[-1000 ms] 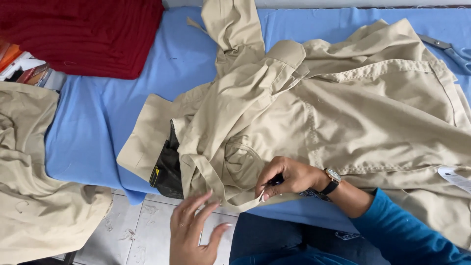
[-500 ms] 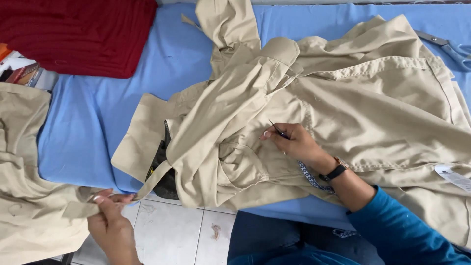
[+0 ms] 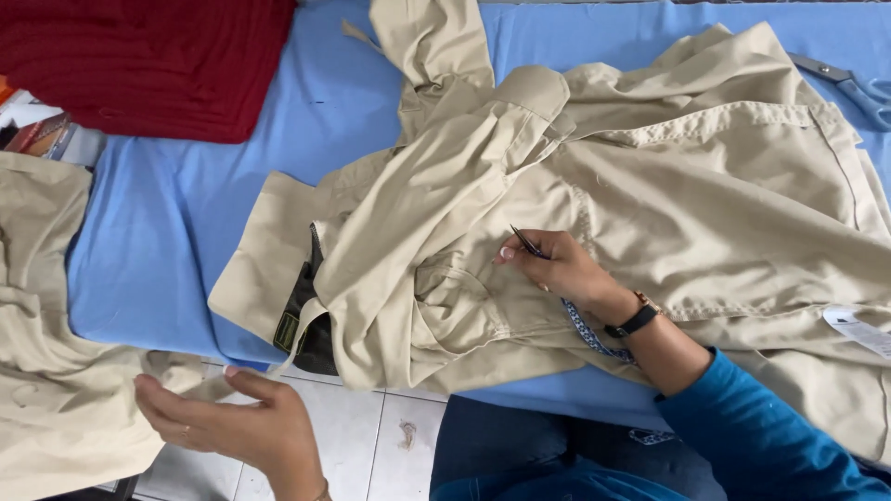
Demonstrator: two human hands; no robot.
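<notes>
A crumpled beige garment (image 3: 650, 195) lies spread over a blue-covered table (image 3: 167, 223). My right hand (image 3: 557, 269) rests on its middle, fingers pinched around a thin dark pointed tool (image 3: 526, 240), a black watch on the wrist. My left hand (image 3: 232, 422) hovers below the table's front edge, over the tiled floor, fingers apart and holding nothing, next to a second beige garment (image 3: 46, 371). A dark patch with a small label (image 3: 302, 320) shows at the first garment's folded lower edge.
A dark red knitted cloth (image 3: 148, 56) lies at the back left, with some small items (image 3: 37, 130) beside it. Scissors (image 3: 849, 83) lie at the far right edge. A white tag (image 3: 858, 329) hangs on the garment. White floor tiles (image 3: 371, 436) show below.
My right hand lifted from the garment's lower edge to its middle, still pinching the tool. My left hand swung left toward the second garment and now hangs open.
</notes>
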